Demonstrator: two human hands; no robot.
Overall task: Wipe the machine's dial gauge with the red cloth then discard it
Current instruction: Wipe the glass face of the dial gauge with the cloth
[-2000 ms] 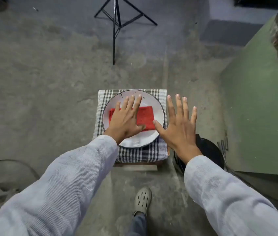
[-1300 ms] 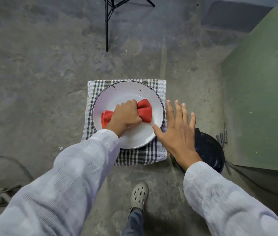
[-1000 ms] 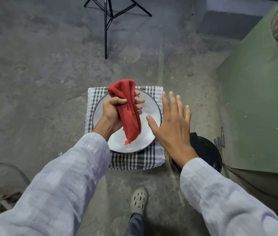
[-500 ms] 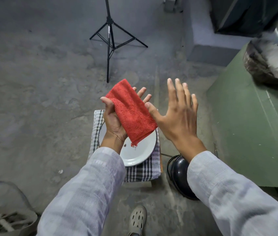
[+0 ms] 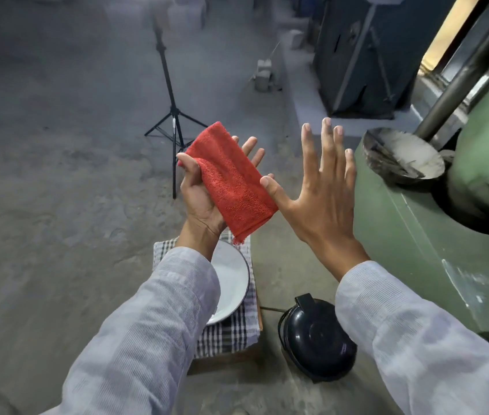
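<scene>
A folded red cloth [image 5: 232,178] lies across the palm of my left hand [image 5: 201,202], pinned by the thumb and raised in front of me. Just to its right, my right hand [image 5: 324,193] is flat with the fingers spread, its thumb tip touching the cloth's edge. The green machine [image 5: 434,241] stands on the right, with a round dusty gauge-like part [image 5: 403,157] on its top face at the foot of a dark pipe. Its dial face is blurred.
Below my arms a white plate [image 5: 231,283] sits on a checked cloth [image 5: 228,330] over a low stool. A black round lidded bin [image 5: 316,335] stands on the floor beside it. A black tripod [image 5: 171,109] stands farther off on the concrete floor.
My left hand grabbed the red cloth off the plate and lifted it up. The view rose toward the machine, and my right hand came up alongside the cloth.
</scene>
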